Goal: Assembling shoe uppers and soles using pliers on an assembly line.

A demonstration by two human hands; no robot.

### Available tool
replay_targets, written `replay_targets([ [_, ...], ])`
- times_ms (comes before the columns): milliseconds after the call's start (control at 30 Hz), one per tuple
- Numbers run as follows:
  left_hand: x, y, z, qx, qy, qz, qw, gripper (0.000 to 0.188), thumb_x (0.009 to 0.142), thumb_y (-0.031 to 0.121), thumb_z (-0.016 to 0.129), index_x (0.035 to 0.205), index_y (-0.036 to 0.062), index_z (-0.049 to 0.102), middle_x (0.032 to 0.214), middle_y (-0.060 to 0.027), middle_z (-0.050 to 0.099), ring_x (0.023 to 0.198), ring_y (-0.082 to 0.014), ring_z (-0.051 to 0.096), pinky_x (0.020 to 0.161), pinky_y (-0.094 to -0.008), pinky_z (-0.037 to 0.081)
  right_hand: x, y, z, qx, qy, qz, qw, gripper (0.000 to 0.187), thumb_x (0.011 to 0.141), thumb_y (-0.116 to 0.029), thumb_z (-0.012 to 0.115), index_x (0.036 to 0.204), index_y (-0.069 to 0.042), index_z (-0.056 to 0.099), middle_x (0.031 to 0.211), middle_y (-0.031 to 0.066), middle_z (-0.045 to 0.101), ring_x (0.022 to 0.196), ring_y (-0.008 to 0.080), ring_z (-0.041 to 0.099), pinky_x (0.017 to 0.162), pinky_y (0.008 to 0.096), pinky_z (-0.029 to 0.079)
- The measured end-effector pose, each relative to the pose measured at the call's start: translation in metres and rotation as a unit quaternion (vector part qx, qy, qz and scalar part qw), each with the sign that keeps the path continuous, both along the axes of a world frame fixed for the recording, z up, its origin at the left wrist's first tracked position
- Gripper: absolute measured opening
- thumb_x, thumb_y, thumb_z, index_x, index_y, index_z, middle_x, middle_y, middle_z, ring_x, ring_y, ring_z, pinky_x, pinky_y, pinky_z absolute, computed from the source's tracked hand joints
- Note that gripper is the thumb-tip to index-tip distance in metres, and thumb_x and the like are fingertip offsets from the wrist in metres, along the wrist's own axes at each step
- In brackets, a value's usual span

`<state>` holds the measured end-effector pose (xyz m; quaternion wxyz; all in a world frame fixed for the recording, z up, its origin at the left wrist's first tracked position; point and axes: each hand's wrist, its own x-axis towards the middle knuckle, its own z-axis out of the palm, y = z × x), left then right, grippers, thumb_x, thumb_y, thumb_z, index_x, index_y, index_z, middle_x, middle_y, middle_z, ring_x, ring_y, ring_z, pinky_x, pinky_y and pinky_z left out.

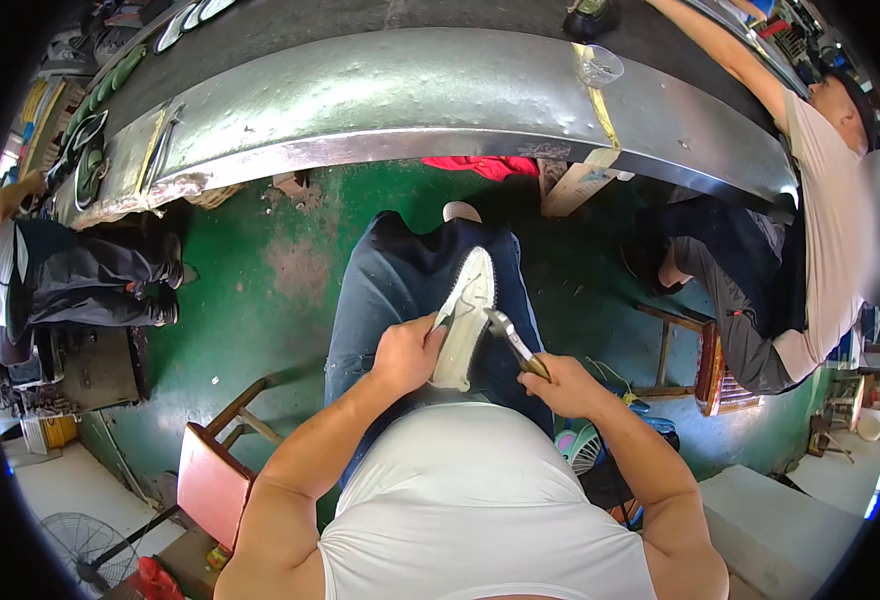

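Note:
A shoe (468,335) lies bottom up over my lap, its pale underside long and narrow with a dark, notched-looking rim. My left hand (407,354) is closed on its left edge, the thumb resting along that side. In my right hand (566,386) is a hammer (512,337) with a metal head and a brownish handle. The hammer's head hangs beside the right edge of the shoe's middle; I cannot tell whether it touches. My fingers wrap the handle's lower end.
A metal-edged workbench (360,95) crosses ahead, with a clear plastic cup (600,66) and a dark shoe (590,18) on it. Co-workers sit at the right (825,210) and left (90,270). Stools stand left (212,470) and right (710,370); a fan (85,550) is lower left.

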<state>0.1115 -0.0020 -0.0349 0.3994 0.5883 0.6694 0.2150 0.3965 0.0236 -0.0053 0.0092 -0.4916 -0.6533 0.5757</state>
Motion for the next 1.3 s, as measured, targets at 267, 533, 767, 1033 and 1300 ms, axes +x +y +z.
replay_targets([
  [267,0.014,-0.007,0.004,0.126,0.077,0.019,0.989,0.018,0.095,0.020,0.061,0.094,0.0068,0.072,0.076,-0.0192,0.067,0.071,-0.0379,0.067,0.061,-0.0459,0.052,-0.027,0.034,0.028,0.041,-0.022,0.158,0.986,0.027,0.095,-0.023,0.060,0.112,-0.001,0.060,0.084,0.0119,0.065,0.078,0.0193,0.063,0.074,0.0360,0.051],
  [533,0.019,-0.009,-0.016,0.091,-0.105,0.086,0.987,0.040,0.103,0.024,0.047,0.128,-0.0052,0.059,0.136,-0.0265,0.056,0.130,-0.0380,0.051,0.110,-0.0410,0.039,-0.050,0.098,0.066,-0.101,-0.196,0.374,0.901,0.032,0.098,-0.029,0.055,0.103,0.001,0.061,0.083,0.0162,0.067,0.071,0.0293,0.066,0.063,0.0425,0.053],
  [767,0.008,-0.004,-0.075,-0.082,-0.447,0.042,0.890,0.075,0.104,0.037,0.045,0.157,-0.0027,0.011,0.161,-0.0205,0.021,0.151,-0.0268,0.016,0.122,-0.0355,0.014,-0.033,0.095,0.007,0.152,-0.148,0.375,0.902,0.025,0.097,-0.027,0.057,0.097,-0.003,0.062,0.087,0.0195,0.069,0.082,0.0404,0.068,0.072,0.0486,0.054],
  [1033,0.000,0.023,-0.067,-0.058,-0.249,-0.052,0.965,0.101,0.087,0.026,0.075,0.161,0.0102,0.008,0.159,-0.0204,0.024,0.149,-0.0331,0.019,0.122,-0.0406,0.018,-0.009,0.077,-0.035,0.148,-0.004,0.179,0.973,0.033,0.088,-0.025,0.071,0.114,-0.005,0.063,0.098,0.0176,0.067,0.093,0.0360,0.066,0.080,0.0444,0.053],
  [1300,0.020,0.031,-0.034,-0.145,-0.181,0.018,0.973,0.094,0.089,0.022,0.072,0.161,0.0121,0.013,0.152,-0.0168,0.035,0.145,-0.0310,0.022,0.120,-0.0385,0.019,-0.011,0.071,0.001,0.358,-0.106,0.204,0.905,0.048,0.089,-0.012,0.067,0.130,0.008,0.051,0.114,0.0236,0.060,0.105,0.0413,0.060,0.094,0.0429,0.050],
])
